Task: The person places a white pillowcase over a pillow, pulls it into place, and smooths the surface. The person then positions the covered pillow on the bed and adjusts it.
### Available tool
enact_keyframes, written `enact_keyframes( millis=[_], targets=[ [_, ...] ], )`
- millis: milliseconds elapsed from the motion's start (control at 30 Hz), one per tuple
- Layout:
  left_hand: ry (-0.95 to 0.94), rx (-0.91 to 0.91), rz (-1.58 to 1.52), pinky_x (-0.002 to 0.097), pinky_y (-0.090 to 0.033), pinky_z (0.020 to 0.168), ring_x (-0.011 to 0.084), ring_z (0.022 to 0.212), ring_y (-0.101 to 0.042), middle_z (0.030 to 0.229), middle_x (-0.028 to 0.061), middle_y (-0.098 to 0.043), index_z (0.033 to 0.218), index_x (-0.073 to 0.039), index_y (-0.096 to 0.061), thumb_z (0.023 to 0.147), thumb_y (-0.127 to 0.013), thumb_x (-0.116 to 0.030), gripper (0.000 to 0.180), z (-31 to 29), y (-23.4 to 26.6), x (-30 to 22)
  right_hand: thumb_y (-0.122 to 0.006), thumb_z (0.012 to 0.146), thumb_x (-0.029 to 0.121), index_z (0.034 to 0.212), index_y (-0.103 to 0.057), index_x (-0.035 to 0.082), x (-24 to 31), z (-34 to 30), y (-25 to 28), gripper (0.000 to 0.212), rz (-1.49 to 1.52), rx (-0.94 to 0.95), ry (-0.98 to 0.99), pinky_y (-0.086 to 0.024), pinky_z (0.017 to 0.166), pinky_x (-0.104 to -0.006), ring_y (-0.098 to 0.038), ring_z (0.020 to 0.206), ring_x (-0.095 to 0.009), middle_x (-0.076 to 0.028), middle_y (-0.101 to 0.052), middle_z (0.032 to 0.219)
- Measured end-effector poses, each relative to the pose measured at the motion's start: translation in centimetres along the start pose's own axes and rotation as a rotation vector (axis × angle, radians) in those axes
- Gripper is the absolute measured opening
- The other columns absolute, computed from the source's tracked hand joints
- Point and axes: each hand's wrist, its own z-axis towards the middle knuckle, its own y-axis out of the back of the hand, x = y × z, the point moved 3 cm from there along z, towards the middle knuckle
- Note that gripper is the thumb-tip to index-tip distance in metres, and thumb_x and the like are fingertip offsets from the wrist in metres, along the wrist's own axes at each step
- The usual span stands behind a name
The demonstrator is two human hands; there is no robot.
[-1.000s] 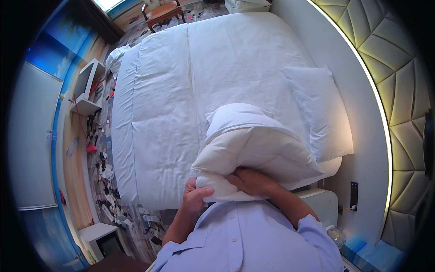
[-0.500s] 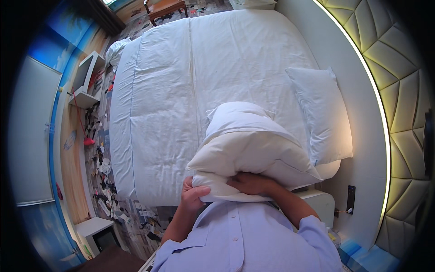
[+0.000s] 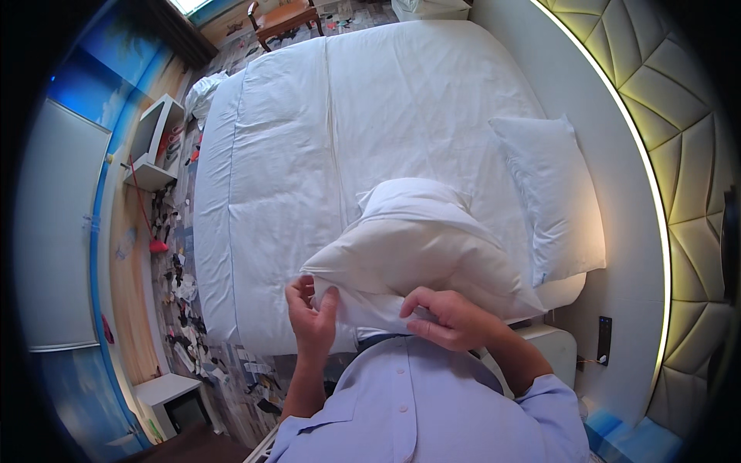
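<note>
A plump white pillow [image 3: 401,251] lies at the near edge of the bed, partly inside a white pillowcase [image 3: 417,199] that covers its far end. The cloth flap at the case's mouth [image 3: 359,305] hangs on the near side. At the pillow's left corner my left hand [image 3: 312,316] is curled, the flap's edge between thumb and fingers. My right hand [image 3: 448,318] bends over the flap nearer the middle, its fingers and thumb closing on the edge. Its fingertips are partly hidden against the cloth.
The wide bed [image 3: 285,154] carries white bedding. A second pillow [image 3: 552,193] rests by the headboard side. At the near right stands a white bedside cabinet [image 3: 552,347]. Litter [image 3: 185,332] covers the floor on the left. Farther off is a wooden chair [image 3: 284,19].
My right hand has come out from under the pillow to the front of the flap. My left hand has shifted left and up, drawing the flap's corner outward.
</note>
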Motion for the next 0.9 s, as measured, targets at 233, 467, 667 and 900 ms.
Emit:
enact_keyframes(
  millis=[233,467,667,900],
  targets=[
    [-0.040,0.223,-0.121,0.0317,-0.049,0.100,0.0167,0.114,-0.061,0.124,0.0088,-0.062,0.137,0.000,-0.056,0.095,-0.066,-0.002,0.043,1.3,-1.3,1.4,-0.060,0.103,0.017,0.114,-0.059,0.003,-2.5,1.0,-0.1,0.017,0.218,0.000,-0.090,-0.045,0.075,-0.0265,-0.053,0.084,-0.009,0.000,-0.061,0.090],
    [-0.364,0.617,0.252,0.0419,-0.046,0.106,0.0385,0.121,-0.059,0.130,0.0216,-0.059,0.138,0.003,-0.057,0.071,-0.066,-0.002,0.068,1.5,-3.0,-2.0,-0.058,0.104,0.008,0.112,-0.063,0.003,-5.4,1.9,-3.1,0.010,0.350,0.042,0.023,-0.045,0.088,-0.0246,-0.054,0.097,-0.007,0.000,-0.062,0.102],
    [-0.426,0.904,0.402,0.0459,-0.044,0.107,0.0413,0.124,-0.057,0.126,0.0215,-0.064,0.132,0.000,-0.061,0.069,-0.077,-0.010,0.066,-0.5,-5.0,-3.6,-0.059,0.102,0.004,0.109,-0.065,0.004,-4.3,0.7,-2.9,0.009,0.238,-0.086,0.240,-0.049,0.079,-0.0259,-0.057,0.088,-0.008,-0.001,-0.065,0.094],
    [-0.308,1.227,0.541,0.0447,-0.044,0.096,0.0361,0.097,-0.065,0.094,0.0173,-0.070,0.101,-0.003,-0.071,0.076,-0.080,-0.028,0.037,0.5,-6.5,-0.5,-0.066,0.094,0.004,0.121,-0.060,0.002,-1.2,-0.5,-1.0,0.028,-0.062,-0.139,0.067,-0.051,0.077,-0.0310,-0.062,0.081,-0.015,-0.007,-0.067,0.092]
  ],
)
